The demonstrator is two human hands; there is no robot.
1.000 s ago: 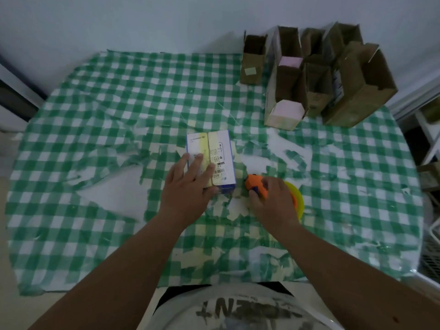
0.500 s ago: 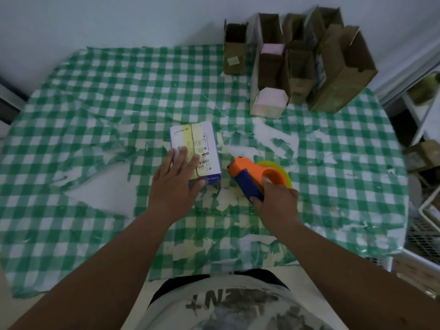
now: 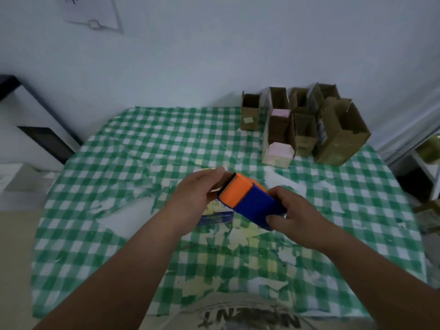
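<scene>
Between our two hands, lifted above the table, sits the tape dispenser point(image 3: 247, 198), its orange head pointing away and to the left and its blue body toward us. Our right hand point(image 3: 302, 217) is wrapped round the blue body in a firm grasp, thumb on the upper side and fingers curled onto the near face. Our left hand point(image 3: 195, 198) meets the orange head at its dark toothed edge with the fingers curled there. We cannot tell whether they pinch anything or only touch the head. Directly under the grip, a small carton point(image 3: 215, 216) with a blue edge lies on the green checked cloth point(image 3: 142, 151), partly hidden by the left hand and the dispenser. Beyond the grip and off to the right, well apart, a cluster of brown cardboard boxes point(image 3: 340, 136) stands open-topped near the wall, with a pink box point(image 3: 278, 153) at its near-left corner.
</scene>
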